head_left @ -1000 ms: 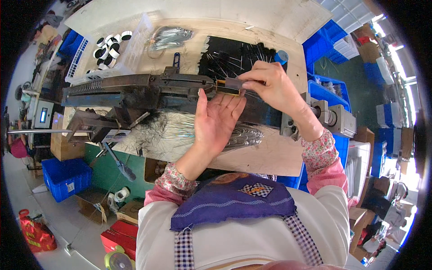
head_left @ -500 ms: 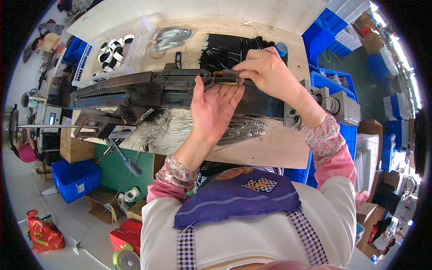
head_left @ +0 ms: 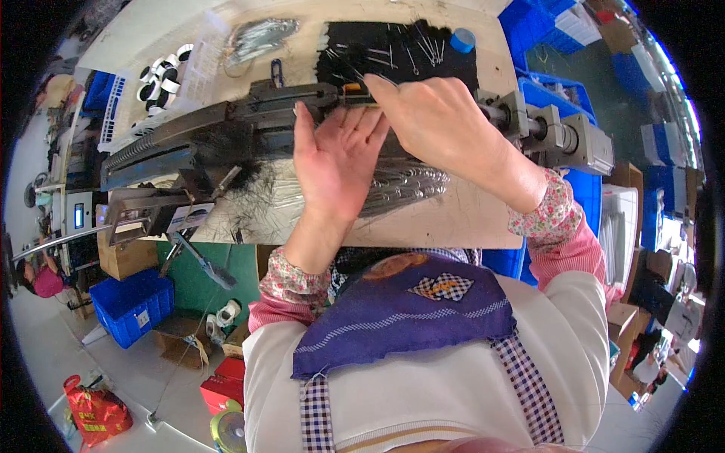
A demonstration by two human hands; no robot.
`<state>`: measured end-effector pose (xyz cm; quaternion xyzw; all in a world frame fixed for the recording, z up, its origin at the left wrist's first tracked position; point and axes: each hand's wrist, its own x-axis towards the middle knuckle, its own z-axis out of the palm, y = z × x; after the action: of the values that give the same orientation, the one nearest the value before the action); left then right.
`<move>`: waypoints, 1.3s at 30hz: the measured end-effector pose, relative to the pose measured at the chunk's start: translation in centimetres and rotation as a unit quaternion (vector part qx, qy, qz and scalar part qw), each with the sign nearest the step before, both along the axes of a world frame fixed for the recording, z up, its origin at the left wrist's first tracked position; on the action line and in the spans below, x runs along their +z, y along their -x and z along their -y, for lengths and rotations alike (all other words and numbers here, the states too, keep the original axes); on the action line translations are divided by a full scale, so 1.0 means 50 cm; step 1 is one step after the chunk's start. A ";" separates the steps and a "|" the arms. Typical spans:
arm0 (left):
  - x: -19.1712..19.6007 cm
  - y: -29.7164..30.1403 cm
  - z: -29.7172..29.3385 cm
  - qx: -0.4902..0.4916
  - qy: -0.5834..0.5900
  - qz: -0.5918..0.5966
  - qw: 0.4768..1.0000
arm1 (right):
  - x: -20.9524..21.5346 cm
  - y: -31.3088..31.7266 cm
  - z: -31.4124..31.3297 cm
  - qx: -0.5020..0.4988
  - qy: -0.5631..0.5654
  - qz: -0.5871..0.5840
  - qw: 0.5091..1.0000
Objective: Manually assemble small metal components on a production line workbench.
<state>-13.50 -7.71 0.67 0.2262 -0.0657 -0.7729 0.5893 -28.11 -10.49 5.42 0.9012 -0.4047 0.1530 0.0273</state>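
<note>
Your left hand (head_left: 336,162) lies palm up at the near edge of the long dark metal machine (head_left: 302,98), its fingers open and reaching out, thumb spread to the left, with the fingertips just beside a small orange piece (head_left: 352,87) at the machine's middle. That piece sits just right of the machine's dark clamp end, partly covered, and a thin yellow edge (head_left: 370,105) shows near your left fingertips. Your right hand (head_left: 445,113) arches over the machine from the right, back upward, with its index finger pointing left, close to the orange piece; the other fingers bend under and are mostly out of sight, so you cannot tell from here whether they grip anything. Your two hands come close together at the fingertips, and whether they touch is hidden. Beyond the machine, a black mat (head_left: 464,72) carries thin metal stems (head_left: 430,47), some with dark bristles, and a round blue lid (head_left: 462,40) stands by its right corner. Farther left are a packet of metal wires (head_left: 260,38) and a clear plastic crate (head_left: 198,72) of black-and-white rolls (head_left: 161,75). On your side of the machine, looped wires (head_left: 411,181) lie in a pile on the wooden bench (head_left: 468,219), partly behind your left hand, with loose black bristles (head_left: 253,181) scattered to their left. At the machine's right end sits a grey metal block (head_left: 589,147).
</note>
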 end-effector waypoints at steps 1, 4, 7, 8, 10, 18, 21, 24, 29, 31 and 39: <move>-0.011 -0.005 0.006 -0.009 0.006 -0.023 1.000 | -0.007 -0.004 0.003 0.016 0.039 -0.007 0.999; 0.000 -0.004 0.008 -0.016 0.006 0.020 1.000 | -0.009 -0.006 0.001 0.019 0.040 -0.062 0.997; -0.002 -0.001 0.012 -0.034 0.014 0.041 0.998 | -0.018 0.003 0.005 0.013 0.053 -0.056 0.997; -0.002 0.001 0.012 -0.042 0.027 0.048 0.998 | -0.019 0.006 0.005 -0.010 0.049 -0.073 0.996; -0.022 0.005 0.008 -0.040 0.025 0.067 0.997 | -0.030 0.022 -0.007 -0.023 0.005 -0.062 0.998; -0.093 0.093 -0.027 0.001 -0.032 0.105 0.994 | -0.202 0.094 -0.129 0.048 -0.152 -0.018 0.987; -0.129 0.068 -0.073 0.030 0.139 0.279 0.950 | -0.264 0.055 -0.097 0.113 -0.102 -0.020 0.988; -0.026 -0.016 -0.142 -0.069 0.188 0.173 0.964 | -0.273 0.029 -0.078 0.130 -0.078 -0.050 0.987; -0.099 -0.246 -0.219 0.162 0.111 0.978 0.070 | -0.271 0.055 -0.074 0.130 -0.038 0.038 0.990; -0.168 -0.446 -0.277 0.184 -0.015 0.983 0.006 | -0.239 0.085 -0.083 0.120 -0.083 0.080 0.986; -0.187 -0.546 -0.349 0.179 -0.255 0.908 0.281 | -0.116 0.204 -0.134 -0.133 -0.188 0.370 0.900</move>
<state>13.80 9.72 -8.69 0.9272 -0.3158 0.0764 0.1865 -38.30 -3.79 -0.37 0.7058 -0.5228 0.3915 -0.2741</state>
